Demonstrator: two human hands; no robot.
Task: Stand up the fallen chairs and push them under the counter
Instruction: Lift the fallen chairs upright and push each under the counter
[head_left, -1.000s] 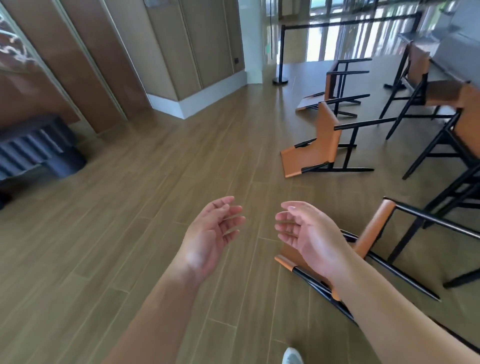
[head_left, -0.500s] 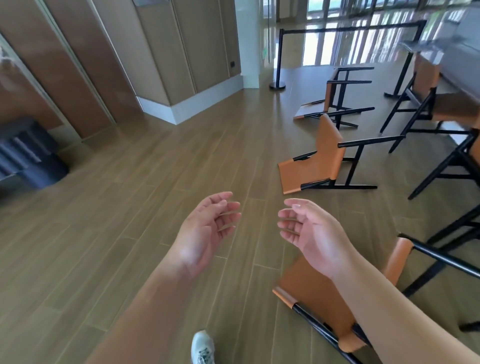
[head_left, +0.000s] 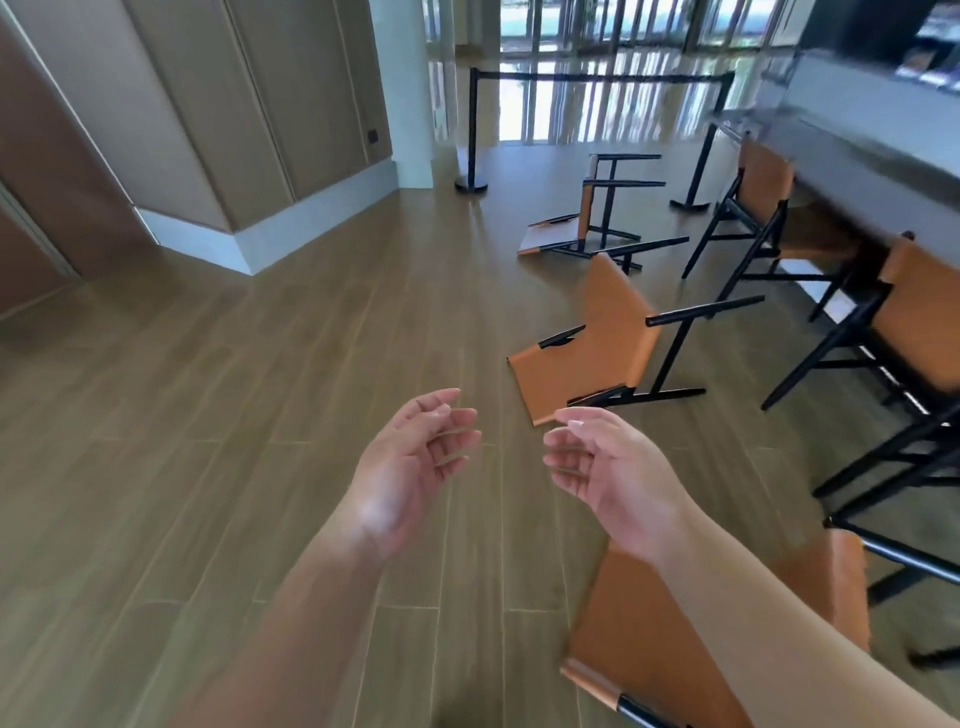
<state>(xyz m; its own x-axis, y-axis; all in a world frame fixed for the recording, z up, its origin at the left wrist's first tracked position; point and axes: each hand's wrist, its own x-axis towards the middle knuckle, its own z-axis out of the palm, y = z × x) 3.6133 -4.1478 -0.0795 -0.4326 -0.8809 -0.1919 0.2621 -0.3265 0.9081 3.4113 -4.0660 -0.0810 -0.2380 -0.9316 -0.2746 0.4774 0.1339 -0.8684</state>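
Three orange chairs with black frames lie tipped over on the wood floor. The nearest fallen chair (head_left: 644, 639) is at the bottom right, partly hidden by my right forearm. A middle fallen chair (head_left: 597, 343) lies just beyond my hands. The far fallen chair (head_left: 587, 218) lies further back. My left hand (head_left: 410, 467) and my right hand (head_left: 608, 467) hover above the floor, palms facing each other, fingers apart, holding nothing. The grey counter (head_left: 852, 150) runs along the right.
Two upright orange chairs (head_left: 769, 187) (head_left: 919, 317) stand at the counter on the right. A black stanchion barrier (head_left: 472, 135) crosses the back in front of tall windows. Panelled walls and a white column (head_left: 405, 93) are at the left and back.
The view has moved forward and tilted up. The nearest fallen chair slid toward the bottom right of the frame; the middle chair looks closer. Both hands stay open and empty.
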